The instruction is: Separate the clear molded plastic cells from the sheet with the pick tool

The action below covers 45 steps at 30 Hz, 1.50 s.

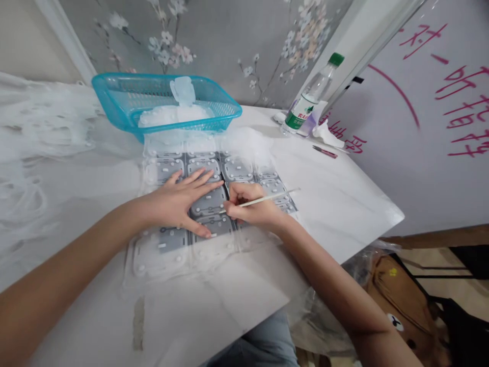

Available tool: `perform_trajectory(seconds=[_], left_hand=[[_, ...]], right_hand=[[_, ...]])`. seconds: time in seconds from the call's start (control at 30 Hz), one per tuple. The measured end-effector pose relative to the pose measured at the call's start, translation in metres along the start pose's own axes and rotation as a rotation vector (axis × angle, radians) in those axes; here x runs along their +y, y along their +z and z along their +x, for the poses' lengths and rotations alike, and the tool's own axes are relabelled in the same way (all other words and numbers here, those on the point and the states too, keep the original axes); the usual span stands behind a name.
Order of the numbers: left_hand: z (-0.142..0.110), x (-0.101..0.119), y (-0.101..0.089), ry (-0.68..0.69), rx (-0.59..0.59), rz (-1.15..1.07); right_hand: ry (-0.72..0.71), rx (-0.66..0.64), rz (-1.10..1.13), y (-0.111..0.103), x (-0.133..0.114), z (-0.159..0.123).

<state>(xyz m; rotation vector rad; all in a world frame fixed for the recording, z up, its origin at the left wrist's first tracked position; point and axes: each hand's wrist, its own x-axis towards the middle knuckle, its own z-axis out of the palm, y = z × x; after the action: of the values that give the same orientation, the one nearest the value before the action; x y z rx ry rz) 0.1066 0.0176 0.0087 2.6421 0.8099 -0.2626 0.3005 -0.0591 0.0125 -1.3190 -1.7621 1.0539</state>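
My left hand (181,199) lies flat with fingers spread on a clear moulded plastic sheet (158,261) divided into rounded-square cells. Part of the sheet looks grey, as if something dark lies beneath it. In a pinch grip, my right hand (254,206) holds a thin pale stick (280,194) like a pen. The stick's lower tip meets the sheet between cells, just right of my left hand. What sort of stick it is, I cannot tell. A bunched whitish translucent heap (250,145) rests over the sheet's far right part.
Behind the sheet stands a blue plastic basket (168,130) with translucent pieces inside. A green-capped water bottle (305,102), crumpled tissue (327,135) and a red pen (324,152) are at the back right. White translucent material (42,117) covers the left. A brown bag (401,290) sits below the table's right edge.
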Motion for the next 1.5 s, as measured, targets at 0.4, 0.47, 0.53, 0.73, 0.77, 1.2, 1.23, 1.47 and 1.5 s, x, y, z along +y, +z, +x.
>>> perform_trajectory(seconds=[0.4,0.47,0.53,0.73,0.77,1.2,1.23,1.47,1.5], left_hand=[[0.001,0.003,-0.001,-0.012,-0.001,0.001],[0.000,0.003,-0.001,-0.009,0.005,-0.002],[0.000,0.003,-0.001,-0.005,0.006,-0.005],[0.000,0.004,-0.003,-0.011,-0.014,0.001],[0.001,0.005,-0.004,-0.015,-0.015,0.003],[0.002,0.005,-0.004,-0.024,-0.024,0.024],[0.002,0.006,-0.004,-0.023,-0.024,0.024],[0.002,0.003,-0.001,-0.019,-0.007,0.026],[0.002,0.002,-0.001,-0.018,-0.005,0.026]], right_hand=[[0.053,-0.007,0.067,-0.008,0.006,0.001],[0.045,-0.024,0.085,-0.003,0.005,0.003],[0.017,-0.038,0.083,0.002,0.004,0.006],[-0.026,-0.033,0.082,0.009,0.002,0.009],[-0.033,-0.031,0.093,0.009,0.003,0.009],[-0.093,-0.080,0.001,0.007,-0.004,0.013],[-0.078,-0.113,-0.011,0.004,-0.005,0.012],[-0.044,-0.055,-0.090,-0.020,0.002,0.005],[-0.035,-0.053,-0.091,-0.021,0.002,0.004]])
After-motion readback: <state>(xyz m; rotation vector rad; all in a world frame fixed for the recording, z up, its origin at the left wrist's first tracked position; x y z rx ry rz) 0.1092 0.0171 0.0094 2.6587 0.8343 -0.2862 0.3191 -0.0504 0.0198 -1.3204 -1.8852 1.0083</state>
